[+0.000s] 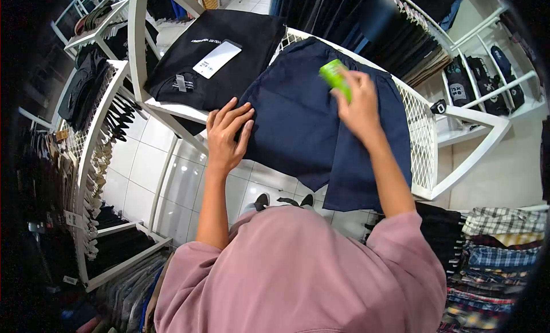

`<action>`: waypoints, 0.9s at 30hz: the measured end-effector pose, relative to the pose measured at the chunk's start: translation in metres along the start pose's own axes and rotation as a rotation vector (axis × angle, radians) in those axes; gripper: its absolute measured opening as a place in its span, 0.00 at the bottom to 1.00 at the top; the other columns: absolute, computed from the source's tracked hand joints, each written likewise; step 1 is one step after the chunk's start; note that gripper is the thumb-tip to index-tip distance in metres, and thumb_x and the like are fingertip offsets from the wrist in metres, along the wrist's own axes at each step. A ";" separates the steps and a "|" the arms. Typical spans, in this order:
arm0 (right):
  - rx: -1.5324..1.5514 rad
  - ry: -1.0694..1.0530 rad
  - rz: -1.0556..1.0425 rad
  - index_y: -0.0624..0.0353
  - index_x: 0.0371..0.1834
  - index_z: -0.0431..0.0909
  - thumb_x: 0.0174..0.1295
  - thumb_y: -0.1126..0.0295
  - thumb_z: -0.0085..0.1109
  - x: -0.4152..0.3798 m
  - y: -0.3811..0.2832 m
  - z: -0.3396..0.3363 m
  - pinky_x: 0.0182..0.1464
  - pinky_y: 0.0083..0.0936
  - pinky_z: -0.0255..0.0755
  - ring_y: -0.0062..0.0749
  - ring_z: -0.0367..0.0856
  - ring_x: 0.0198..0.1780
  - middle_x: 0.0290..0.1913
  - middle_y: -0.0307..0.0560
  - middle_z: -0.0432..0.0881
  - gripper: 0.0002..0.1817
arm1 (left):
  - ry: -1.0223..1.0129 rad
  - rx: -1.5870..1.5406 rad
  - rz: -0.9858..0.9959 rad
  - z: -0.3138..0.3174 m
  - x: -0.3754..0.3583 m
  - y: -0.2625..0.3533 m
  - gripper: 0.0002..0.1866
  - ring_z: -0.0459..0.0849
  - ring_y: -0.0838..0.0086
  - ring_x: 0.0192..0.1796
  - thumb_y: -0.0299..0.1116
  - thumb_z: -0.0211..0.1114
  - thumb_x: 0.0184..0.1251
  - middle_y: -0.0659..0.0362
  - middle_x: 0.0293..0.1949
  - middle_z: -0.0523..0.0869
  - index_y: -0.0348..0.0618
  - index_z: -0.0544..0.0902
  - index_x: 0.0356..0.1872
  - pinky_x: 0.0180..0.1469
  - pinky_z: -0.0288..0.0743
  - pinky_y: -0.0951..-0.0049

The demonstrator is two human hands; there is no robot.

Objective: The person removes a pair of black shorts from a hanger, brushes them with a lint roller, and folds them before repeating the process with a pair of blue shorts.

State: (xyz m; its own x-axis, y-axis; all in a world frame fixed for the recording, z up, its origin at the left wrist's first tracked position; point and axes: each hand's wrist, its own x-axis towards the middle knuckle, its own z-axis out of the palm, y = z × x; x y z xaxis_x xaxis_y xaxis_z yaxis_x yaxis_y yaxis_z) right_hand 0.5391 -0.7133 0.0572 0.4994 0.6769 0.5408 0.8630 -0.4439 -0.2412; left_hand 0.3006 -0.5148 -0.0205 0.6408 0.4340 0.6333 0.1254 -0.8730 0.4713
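Navy blue shorts lie spread over a white wire-mesh shelf, their legs hanging past its near edge. My right hand is closed around a small bright green block-shaped object at the upper right part of the shorts. The object is slightly blurred, and its underside is hidden. My left hand lies open, fingers stretched out, at the left edge of the shorts. Just beyond it rests a folded black T-shirt with white lettering and a white tag on top.
Right of the shorts, the white mesh shelf shows its metal frame. Dark trousers hang behind it. A rack with clothes on hangers stands at left. Checked shirts are stacked at lower right. White floor tiles show below.
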 end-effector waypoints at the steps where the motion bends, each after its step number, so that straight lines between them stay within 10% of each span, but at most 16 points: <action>1: 0.117 -0.063 -0.031 0.57 0.64 0.80 0.61 0.68 0.71 -0.013 -0.032 -0.010 0.65 0.44 0.72 0.54 0.78 0.58 0.57 0.58 0.78 0.26 | -0.026 0.022 0.013 0.000 -0.003 0.000 0.13 0.75 0.64 0.74 0.33 0.64 0.75 0.61 0.61 0.88 0.49 0.89 0.56 0.76 0.57 0.55; 4: 0.327 -0.307 -0.304 0.53 0.63 0.83 0.54 0.69 0.76 -0.063 -0.093 -0.011 0.66 0.43 0.72 0.54 0.79 0.61 0.59 0.58 0.80 0.29 | -0.092 0.033 0.046 0.000 -0.007 -0.002 0.17 0.71 0.63 0.77 0.34 0.58 0.79 0.59 0.67 0.84 0.50 0.87 0.61 0.79 0.52 0.55; 8: -0.230 -0.066 0.059 0.55 0.64 0.81 0.59 0.67 0.73 -0.065 -0.039 -0.008 0.60 0.47 0.72 0.54 0.77 0.58 0.58 0.58 0.78 0.27 | -0.086 0.055 0.067 -0.001 -0.007 -0.003 0.17 0.72 0.62 0.77 0.33 0.57 0.78 0.60 0.66 0.84 0.50 0.87 0.61 0.79 0.52 0.55; 13: 0.043 0.259 0.246 0.56 0.69 0.78 0.62 0.72 0.72 -0.107 -0.064 -0.064 0.63 0.45 0.73 0.54 0.78 0.61 0.58 0.59 0.77 0.29 | -0.033 0.045 0.057 0.005 -0.007 -0.003 0.17 0.73 0.62 0.75 0.31 0.62 0.72 0.62 0.64 0.85 0.50 0.88 0.59 0.78 0.54 0.52; 16: 0.166 0.062 0.094 0.54 0.68 0.79 0.58 0.70 0.75 -0.157 -0.093 -0.064 0.65 0.44 0.72 0.55 0.77 0.62 0.62 0.59 0.76 0.32 | -0.040 0.145 0.000 0.004 -0.002 0.016 0.15 0.73 0.61 0.75 0.30 0.64 0.70 0.62 0.61 0.86 0.49 0.89 0.55 0.79 0.52 0.47; 22: -0.372 0.560 0.816 0.60 0.69 0.76 0.64 0.74 0.70 -0.232 -0.045 -0.091 0.64 0.44 0.72 0.53 0.76 0.63 0.61 0.58 0.76 0.28 | -0.140 -0.212 0.285 0.028 0.024 0.105 0.16 0.80 0.55 0.68 0.29 0.74 0.63 0.55 0.56 0.88 0.47 0.88 0.53 0.73 0.64 0.46; 27: -0.144 0.319 0.496 0.55 0.72 0.75 0.60 0.72 0.73 -0.230 -0.084 -0.064 0.67 0.45 0.71 0.52 0.75 0.65 0.64 0.58 0.75 0.34 | -0.470 -0.251 0.499 0.078 0.016 0.157 0.28 0.70 0.52 0.76 0.47 0.67 0.72 0.49 0.72 0.76 0.47 0.79 0.70 0.77 0.59 0.48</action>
State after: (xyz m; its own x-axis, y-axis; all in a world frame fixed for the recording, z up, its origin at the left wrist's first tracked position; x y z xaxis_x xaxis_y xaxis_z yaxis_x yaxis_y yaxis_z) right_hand 0.3463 -0.8691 0.0044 0.7723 0.1695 0.6122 0.5032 -0.7516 -0.4266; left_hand 0.3900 -0.6626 0.0160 0.8408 -0.1934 0.5056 -0.4081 -0.8401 0.3573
